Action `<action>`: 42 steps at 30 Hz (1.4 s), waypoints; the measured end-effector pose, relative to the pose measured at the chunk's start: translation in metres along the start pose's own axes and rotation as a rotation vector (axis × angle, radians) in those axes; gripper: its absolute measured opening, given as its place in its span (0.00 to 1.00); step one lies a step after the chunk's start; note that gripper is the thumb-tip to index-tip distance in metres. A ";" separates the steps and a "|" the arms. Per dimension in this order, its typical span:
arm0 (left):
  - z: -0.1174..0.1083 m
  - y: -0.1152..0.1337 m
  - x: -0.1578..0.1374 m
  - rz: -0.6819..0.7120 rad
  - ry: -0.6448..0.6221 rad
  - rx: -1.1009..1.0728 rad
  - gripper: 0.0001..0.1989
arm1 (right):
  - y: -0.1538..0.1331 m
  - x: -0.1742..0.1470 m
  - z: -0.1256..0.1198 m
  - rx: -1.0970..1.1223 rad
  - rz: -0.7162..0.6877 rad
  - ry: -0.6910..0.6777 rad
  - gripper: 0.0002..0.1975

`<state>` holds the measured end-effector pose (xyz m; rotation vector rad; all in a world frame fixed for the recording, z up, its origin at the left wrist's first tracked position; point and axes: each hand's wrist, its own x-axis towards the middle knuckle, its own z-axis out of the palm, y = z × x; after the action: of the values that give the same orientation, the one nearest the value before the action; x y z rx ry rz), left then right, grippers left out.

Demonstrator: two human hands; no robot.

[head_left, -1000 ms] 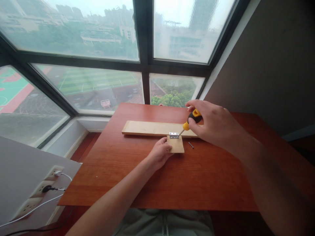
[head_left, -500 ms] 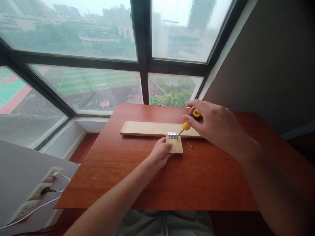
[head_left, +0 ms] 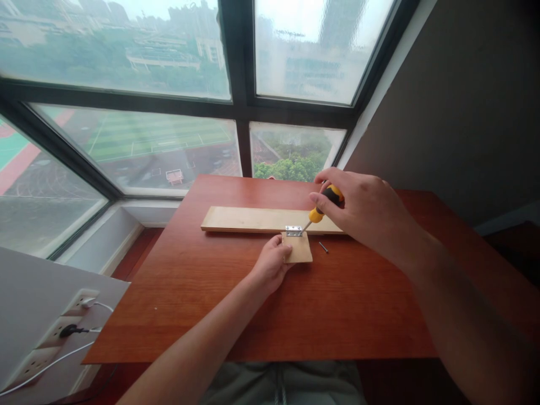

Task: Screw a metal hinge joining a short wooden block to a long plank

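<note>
Left hand [head_left: 272, 265] grips small board [head_left: 300, 252] by its left edge; right hand [head_left: 369, 208] grips screwdriver [head_left: 315, 215] beyond small board's right corner, tip at hinge [head_left: 294, 230] | hinge along small board's far edge | screw [head_left: 323, 247] on table [head_left: 346, 315], right of small board | long plank [head_left: 244, 219] just beyond small board | window [head_left: 185, 140] well beyond it

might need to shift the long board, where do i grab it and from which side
Likely the left end of the long board, from the left, spanning both long edges: it lies flat with that end in full view, while the right hand and screwdriver hide part of the other.
</note>
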<state>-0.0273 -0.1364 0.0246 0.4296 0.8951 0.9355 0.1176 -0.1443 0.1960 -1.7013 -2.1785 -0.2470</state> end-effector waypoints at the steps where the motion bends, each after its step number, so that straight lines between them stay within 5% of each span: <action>1: 0.000 0.000 0.000 0.000 -0.003 0.001 0.15 | 0.001 0.000 0.000 0.011 -0.004 0.001 0.13; 19: 0.000 0.002 0.001 -0.010 -0.023 0.011 0.14 | 0.005 0.000 0.001 0.067 -0.040 -0.009 0.21; 26: -0.001 0.002 0.001 -0.008 -0.024 0.008 0.14 | 0.003 0.003 0.000 -0.024 0.015 -0.003 0.14; 42: -0.004 -0.001 0.003 -0.005 -0.042 -0.004 0.15 | 0.005 0.001 -0.001 0.042 -0.005 0.003 0.19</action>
<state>-0.0292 -0.1343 0.0204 0.4417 0.8561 0.9203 0.1223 -0.1421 0.1967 -1.6727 -2.1708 -0.2035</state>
